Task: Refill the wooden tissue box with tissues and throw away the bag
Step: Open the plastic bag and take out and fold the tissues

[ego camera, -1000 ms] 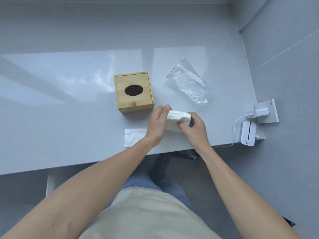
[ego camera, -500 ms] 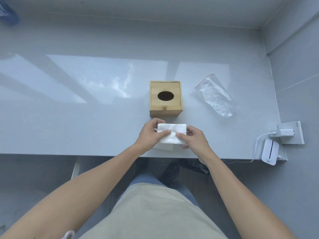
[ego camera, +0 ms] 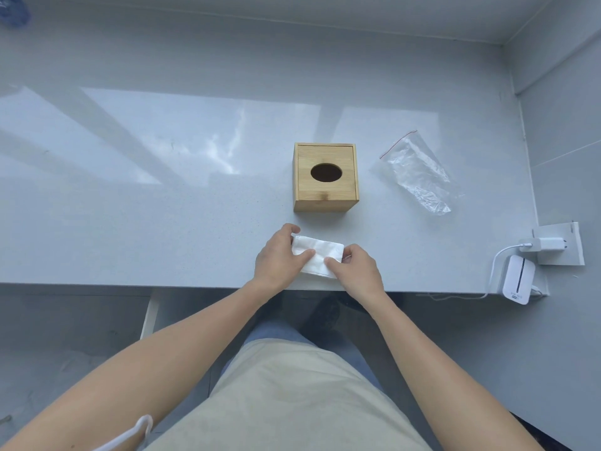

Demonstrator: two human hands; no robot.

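A square wooden tissue box (ego camera: 326,177) with a dark oval hole in its lid stands on the grey counter (ego camera: 162,206). To its right lies an empty clear plastic bag (ego camera: 418,174) with a red strip at its mouth. In front of the box, near the counter's front edge, a white stack of folded tissues (ego camera: 318,258) rests on the counter. My left hand (ego camera: 276,257) grips its left end, thumb on top. My right hand (ego camera: 356,270) grips its right end. Both hands press the stack flat.
A white charger plugged into a wall socket plate (ego camera: 559,244) sits at the right, with a cable running to a small white device (ego camera: 518,283) at the counter's corner. The wall rises at the right. My legs and the floor are below the counter's edge.
The view has swung left, so the box now appears central. The tissue stack went from held up sideways to lying flat on the counter under both hands, covering the loose sheet.
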